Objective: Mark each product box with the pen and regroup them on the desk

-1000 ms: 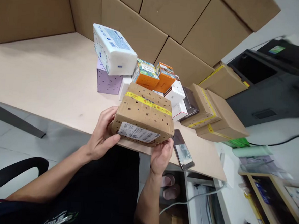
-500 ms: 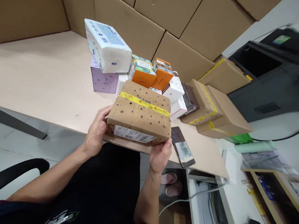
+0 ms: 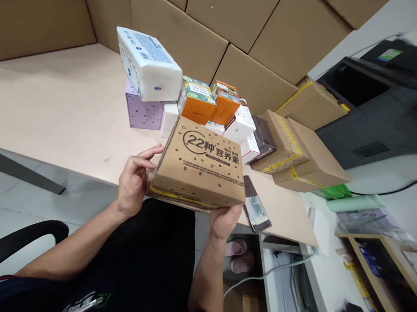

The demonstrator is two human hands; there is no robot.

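A brown cardboard box (image 3: 202, 174) is held up at the table's front edge, a face printed with "22" and dark characters turned upward. Yellow tape shows along its near lower side. My left hand (image 3: 133, 182) grips the box's left end, with its fingers partly spread along that side. Under the near right corner, my right hand (image 3: 225, 220) supports the box, its fingers mostly hidden beneath. Just right of the box lies a phone (image 3: 256, 206). Behind it stand a white carton (image 3: 169, 119) and an orange box (image 3: 196, 109).
A tissue pack (image 3: 150, 67) rests on a purple box (image 3: 144, 112) at the back. To the right are another orange box (image 3: 225, 105), white boxes (image 3: 241, 124) and taped cartons (image 3: 283, 146). Stacked cardboard (image 3: 176, 36) walls the rear. A chair arm (image 3: 19, 243) is at lower left.
The box has been turned over in my hands: the taped top now faces toward me and low, and the printed "22" face shows on top. The left fingers have loosened and shifted.
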